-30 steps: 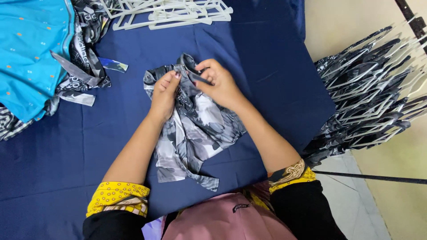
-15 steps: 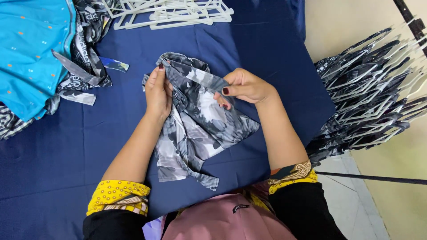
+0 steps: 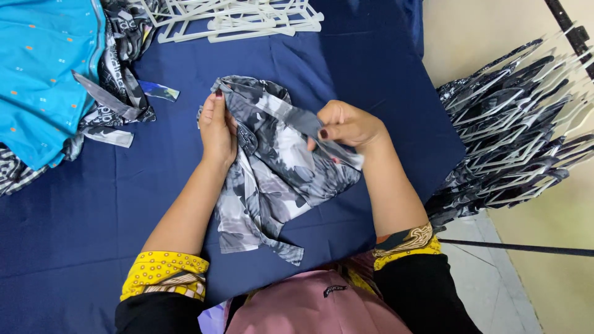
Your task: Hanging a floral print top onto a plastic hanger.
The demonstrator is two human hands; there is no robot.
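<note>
At the nine o'clock edge of the table (image 3: 74, 204), draped in navy cloth, one turquoise garment (image 3: 37, 68) lies heaped over grey patterned pieces (image 3: 117, 93) whose number I cannot make out. A loose stack of white plastic hangers (image 3: 241, 17), too tangled to count, sits at twelve o'clock. In the middle lies a single grey-and-black floral garment (image 3: 278, 179). The left hand (image 3: 218, 128) pinches its upper edge at about ten o'clock of the cloth, fingers closed on the fabric. The right hand (image 3: 348, 125) grips a strap-like band (image 3: 334, 148) of the same garment; half a second ago that band was shorter between the hands, and now it has been drawn out toward three o'clock, so the bunched top has opened up and spread flatter. Off the table at three o'clock hangs a dense row of hangered garments (image 3: 513, 136), many, uncountable.
</note>
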